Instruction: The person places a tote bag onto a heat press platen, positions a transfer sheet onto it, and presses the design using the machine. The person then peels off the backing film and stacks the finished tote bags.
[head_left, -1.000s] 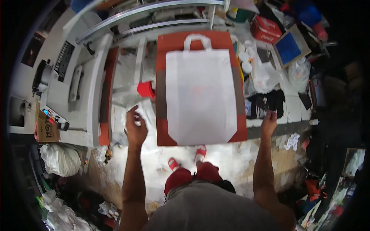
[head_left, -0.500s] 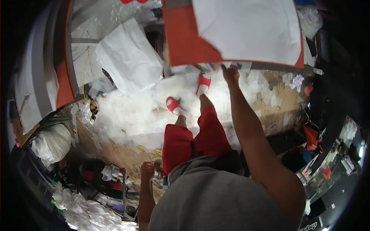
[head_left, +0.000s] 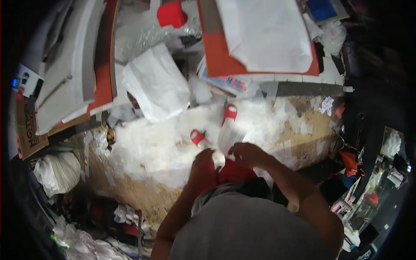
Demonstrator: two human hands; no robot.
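In the head view my left hand (head_left: 203, 162) and my right hand (head_left: 248, 154) are close together in front of the red shorts. A pale, see-through piece of plastic film (head_left: 233, 136), blurred, extends from my right hand's pinched fingertips over the lower leg. The fingers of my left hand are curled beside it; what they grip is hidden. Beyond the hands, a large white sheet (head_left: 268, 39) lies on an orange-red board (head_left: 216, 58), apart from both hands. Another white sheet or bag (head_left: 156, 82) lies to its left.
Red slides (head_left: 230, 112) stand on a floor strewn with white scraps. At left are stacked boards (head_left: 69, 65), a cardboard box (head_left: 32, 138) and a stuffed white sack (head_left: 58, 173). Far off is a red object (head_left: 171, 14). A cluttered shelf (head_left: 368, 199) runs along the right.
My right hand has come back from the orange-red board's edge, and my left hand has risen from my side to meet it. Pale film now shows at the hands. The view has shifted.
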